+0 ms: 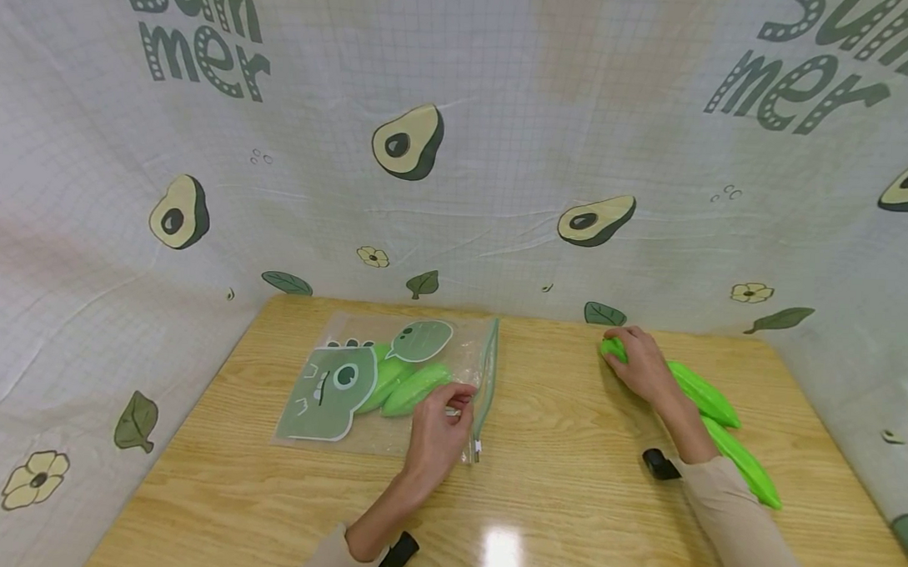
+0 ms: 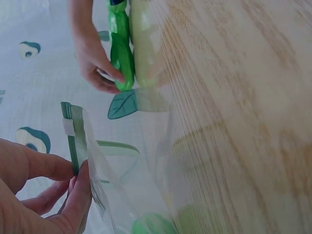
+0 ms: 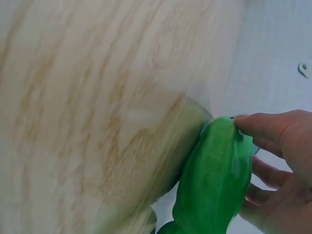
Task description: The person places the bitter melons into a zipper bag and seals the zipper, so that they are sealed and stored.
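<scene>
My left hand [image 1: 437, 433] pinches the edge of a clear zip bag [image 1: 303, 403] near its green zip strip [image 1: 486, 385]. The bag lies on the table with a dinosaur print, and several green vegetables [image 1: 416, 391] show through it. In the left wrist view, thumb and finger grip the strip [image 2: 73, 146] below its white slider. Over at the right, my right hand [image 1: 642, 365] grips one end of a long, bright green, ridged toy-like vegetable [image 3: 214, 175]. Its fingers hide part of it in the head view.
Two more long green vegetables [image 1: 709, 397] lie beside my right forearm, one behind the other. A patterned cloth [image 1: 496, 151] rises behind the wooden table [image 1: 552, 487] and along both sides. Black wrist cameras [image 1: 660, 464] sit at both wrists.
</scene>
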A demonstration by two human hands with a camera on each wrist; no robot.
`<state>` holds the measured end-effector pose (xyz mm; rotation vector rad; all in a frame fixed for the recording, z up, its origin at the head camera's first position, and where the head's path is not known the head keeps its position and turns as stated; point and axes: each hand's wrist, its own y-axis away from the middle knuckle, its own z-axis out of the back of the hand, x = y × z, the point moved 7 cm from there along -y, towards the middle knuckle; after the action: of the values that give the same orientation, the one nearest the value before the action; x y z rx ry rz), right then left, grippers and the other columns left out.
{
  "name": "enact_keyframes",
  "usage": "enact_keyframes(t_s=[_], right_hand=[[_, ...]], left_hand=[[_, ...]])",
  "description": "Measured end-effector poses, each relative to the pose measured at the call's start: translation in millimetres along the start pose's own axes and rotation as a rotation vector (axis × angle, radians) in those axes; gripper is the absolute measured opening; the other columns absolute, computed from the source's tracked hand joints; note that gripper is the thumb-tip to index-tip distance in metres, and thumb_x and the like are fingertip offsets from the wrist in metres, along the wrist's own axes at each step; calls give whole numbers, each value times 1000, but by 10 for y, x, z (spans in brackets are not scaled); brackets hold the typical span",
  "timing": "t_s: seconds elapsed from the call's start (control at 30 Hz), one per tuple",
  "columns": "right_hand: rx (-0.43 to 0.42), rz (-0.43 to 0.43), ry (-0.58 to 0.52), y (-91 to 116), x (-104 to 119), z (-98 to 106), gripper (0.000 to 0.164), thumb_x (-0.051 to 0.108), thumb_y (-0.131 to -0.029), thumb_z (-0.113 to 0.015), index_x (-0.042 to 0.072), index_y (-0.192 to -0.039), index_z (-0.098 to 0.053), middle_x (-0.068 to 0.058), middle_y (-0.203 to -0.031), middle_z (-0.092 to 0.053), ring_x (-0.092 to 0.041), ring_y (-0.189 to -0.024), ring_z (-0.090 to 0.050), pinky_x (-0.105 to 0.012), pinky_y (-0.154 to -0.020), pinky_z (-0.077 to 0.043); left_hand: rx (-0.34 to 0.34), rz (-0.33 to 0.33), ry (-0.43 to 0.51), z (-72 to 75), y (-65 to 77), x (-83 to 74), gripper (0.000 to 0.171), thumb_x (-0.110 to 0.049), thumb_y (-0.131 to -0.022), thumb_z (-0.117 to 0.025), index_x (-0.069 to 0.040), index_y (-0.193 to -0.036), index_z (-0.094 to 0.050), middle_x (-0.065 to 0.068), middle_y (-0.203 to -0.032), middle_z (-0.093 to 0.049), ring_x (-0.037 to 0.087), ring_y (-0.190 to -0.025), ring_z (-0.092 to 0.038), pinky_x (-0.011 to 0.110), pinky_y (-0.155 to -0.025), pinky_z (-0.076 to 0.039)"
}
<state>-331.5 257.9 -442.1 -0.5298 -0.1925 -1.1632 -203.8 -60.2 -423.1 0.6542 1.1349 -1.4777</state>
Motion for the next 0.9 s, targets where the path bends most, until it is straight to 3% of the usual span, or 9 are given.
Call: enact_keyframes(t_s=[0.43, 0.9], right_hand=[[84, -26, 9, -25, 40, -29, 38, 0, -95, -68, -14, -130, -59, -38, -129, -55, -57, -119, -51, -68, -99, -43], [52, -21, -21, -5, 95, 34, 36, 2, -94, -69, -12, -126, -62, -35, -123, -58, -54, -115, -53, -67, -96, -45]], left_hand=[[4, -3, -4, -1, -1, 14, 19, 12, -88, -65, 2, -101, -75, 12, -95, -72, 23, -84, -69, 24, -70, -60], [-3, -4, 3, 13, -3, 8, 20, 12, -87, -65, 2, -102, -75, 11, -95, -71, 23, -85, -69, 24, -70, -60]])
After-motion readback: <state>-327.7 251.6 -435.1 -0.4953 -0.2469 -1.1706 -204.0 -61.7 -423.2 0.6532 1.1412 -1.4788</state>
